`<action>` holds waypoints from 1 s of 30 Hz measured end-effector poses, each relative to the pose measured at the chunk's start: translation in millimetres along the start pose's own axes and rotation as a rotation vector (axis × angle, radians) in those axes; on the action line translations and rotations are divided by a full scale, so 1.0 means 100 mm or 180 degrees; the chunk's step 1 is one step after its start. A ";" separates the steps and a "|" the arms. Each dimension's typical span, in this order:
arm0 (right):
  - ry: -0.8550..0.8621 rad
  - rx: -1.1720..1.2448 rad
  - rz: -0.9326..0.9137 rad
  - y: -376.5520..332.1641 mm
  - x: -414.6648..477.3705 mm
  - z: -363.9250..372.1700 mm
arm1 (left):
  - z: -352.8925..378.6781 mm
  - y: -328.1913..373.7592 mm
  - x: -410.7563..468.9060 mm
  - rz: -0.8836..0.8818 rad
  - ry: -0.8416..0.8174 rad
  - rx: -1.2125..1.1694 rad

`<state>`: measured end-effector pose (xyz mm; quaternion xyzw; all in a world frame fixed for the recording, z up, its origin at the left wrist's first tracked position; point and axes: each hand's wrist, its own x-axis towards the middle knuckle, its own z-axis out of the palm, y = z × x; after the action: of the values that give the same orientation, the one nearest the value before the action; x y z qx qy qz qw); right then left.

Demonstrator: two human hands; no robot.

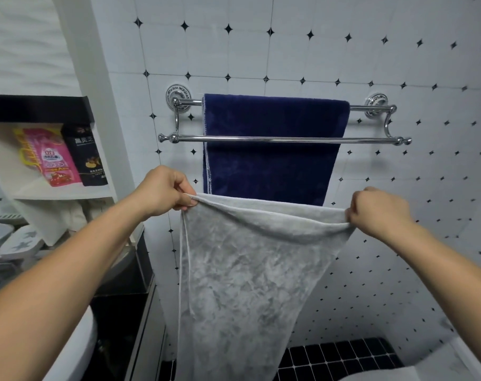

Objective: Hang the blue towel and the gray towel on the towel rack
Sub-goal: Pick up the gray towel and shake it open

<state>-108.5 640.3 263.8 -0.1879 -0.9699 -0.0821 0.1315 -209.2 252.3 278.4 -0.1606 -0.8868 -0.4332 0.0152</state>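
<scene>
A chrome towel rack [371,139] with two bars is fixed to the tiled wall. The blue towel [272,166] hangs over its rear bar, behind the bare front bar. Below the rack, the gray towel [242,276] is stretched out and hangs down toward the floor. My left hand [165,191] pinches its top left corner. My right hand [376,213] grips its top right corner. The gray towel's top edge sags a little between my hands and covers the blue towel's bottom edge.
A white shelf unit [69,192] at the left holds a pink packet [52,158] and a black packet [89,158]. Soap dishes [16,240] sit lower left above a dark cabinet. Black floor tiles [343,358] lie below.
</scene>
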 end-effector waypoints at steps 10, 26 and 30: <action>-0.0951 0.1665 -0.1094 0.26 -0.16 -0.02 | -0.04 -0.25 0.07 -0.0428 0.0490 -0.0100; -0.0796 0.2637 -0.0850 0.14 -0.38 0.04 | -0.04 -0.44 0.24 -0.0503 0.0986 -0.0306; -0.0003 0.2668 0.0294 0.00 -0.19 0.07 | 0.07 -0.39 0.26 -0.0380 0.0907 -0.0285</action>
<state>-93.0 635.0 251.9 -0.1614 -0.9100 0.3255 0.1996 -245.0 242.3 248.7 -0.0451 -0.8634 -0.4908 0.1078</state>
